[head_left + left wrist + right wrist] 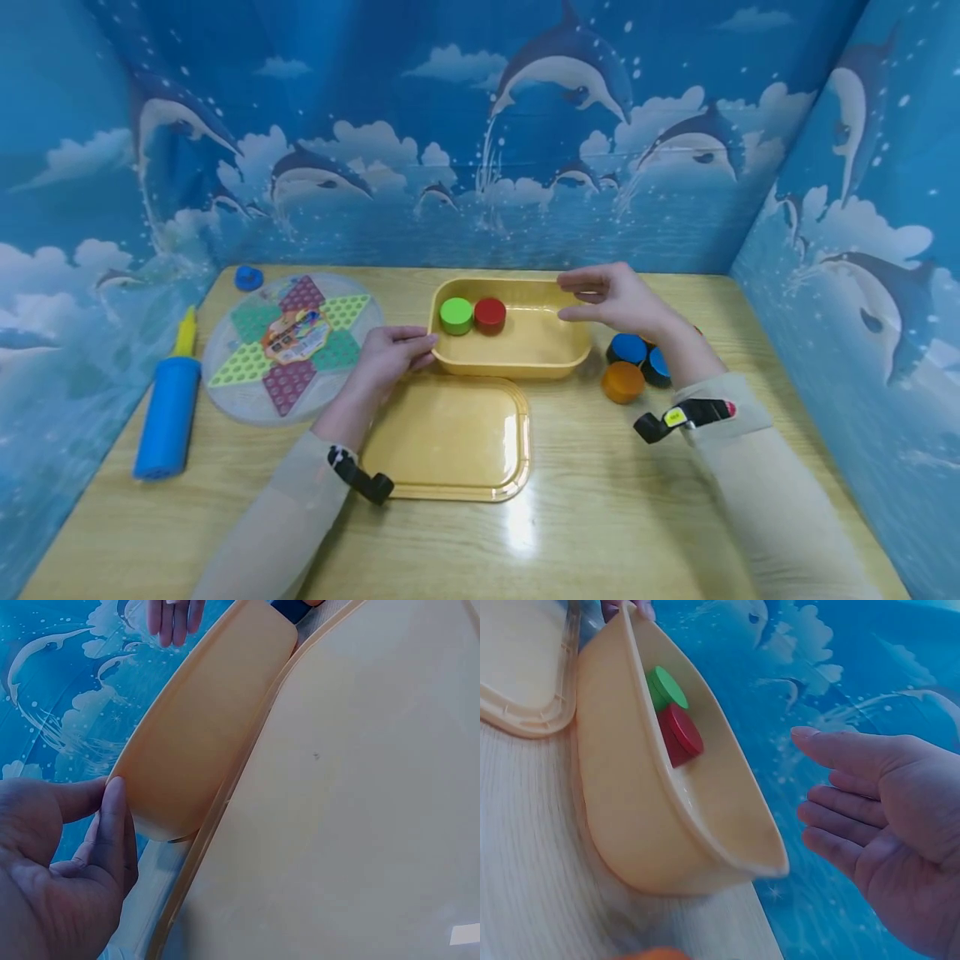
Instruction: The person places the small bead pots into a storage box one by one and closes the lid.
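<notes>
A yellow plastic box (pixel 510 369) stands on the table. Inside, at its left end, a green round piece (pixel 456 317) sits beside a red round piece (pixel 490 317). My left hand (pixel 392 354) pinches the box's left rim between thumb and fingers, also plain in the left wrist view. My right hand (pixel 611 298) hovers over the box's right end, thumb and fingers apart and nothing between them. In the right wrist view, that hand (pixel 885 817) is off to the side of the box with its palm showing. The box's yellow lid (pixel 450 437) lies flat in front of it.
Right of the box are an orange round piece (pixel 623 382) and blue-topped ones (pixel 627 348), partly behind my right forearm. At left lie a star-patterned round game board (pixel 296 346), a blue pump (pixel 168 417) and a small blue object (pixel 248 278). Dolphin-print cloth (pixel 480 125) walls the table.
</notes>
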The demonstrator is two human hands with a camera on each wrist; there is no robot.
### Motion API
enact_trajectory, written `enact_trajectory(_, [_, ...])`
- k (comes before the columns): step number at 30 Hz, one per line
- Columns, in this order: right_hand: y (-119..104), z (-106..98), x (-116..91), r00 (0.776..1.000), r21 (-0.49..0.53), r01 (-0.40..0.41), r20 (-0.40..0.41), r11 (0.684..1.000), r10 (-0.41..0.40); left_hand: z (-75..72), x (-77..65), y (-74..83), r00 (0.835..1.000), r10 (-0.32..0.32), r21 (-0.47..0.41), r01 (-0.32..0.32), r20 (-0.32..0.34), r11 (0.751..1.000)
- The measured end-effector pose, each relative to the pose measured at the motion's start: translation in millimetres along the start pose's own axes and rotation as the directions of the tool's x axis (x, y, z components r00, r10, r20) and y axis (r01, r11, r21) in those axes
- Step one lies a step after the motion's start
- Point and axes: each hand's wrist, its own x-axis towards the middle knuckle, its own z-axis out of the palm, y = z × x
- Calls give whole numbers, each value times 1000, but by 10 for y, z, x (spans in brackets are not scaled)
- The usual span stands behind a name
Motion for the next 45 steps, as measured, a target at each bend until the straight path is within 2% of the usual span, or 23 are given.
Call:
enact_trajectory(9, [34,-212,-320,997,-74,-45,-68,996,40,-10,-23,3,1000,12,-26,-11,22,1000])
enact_trajectory(17, [77,-369,-586,993,-93,-63,-104,994,53,-20,-18,1,999,14,-21,-13,35,1000])
enact_trajectory(24, [192,-498,-818,986,-150,-35,-165,988,10,-17,2,6,1000,-3,-14,3,22,1000])
enact_trajectory(30, [375,-577,-1011,968,-143,-98,-245,985,60,-11,-13,17,1000,-13,-3,13,13,1000])
enact_trajectory(35, [527,-631,-1167,948,-146,-136,-306,980,86,-7,-35,17,1000,3,-11,-3,21,1000])
enact_trajectory(45, [796,-718,-1420,926,-168,-221,-344,961,153,-10,-7,0,1000,4,-24,-4,17,1000])
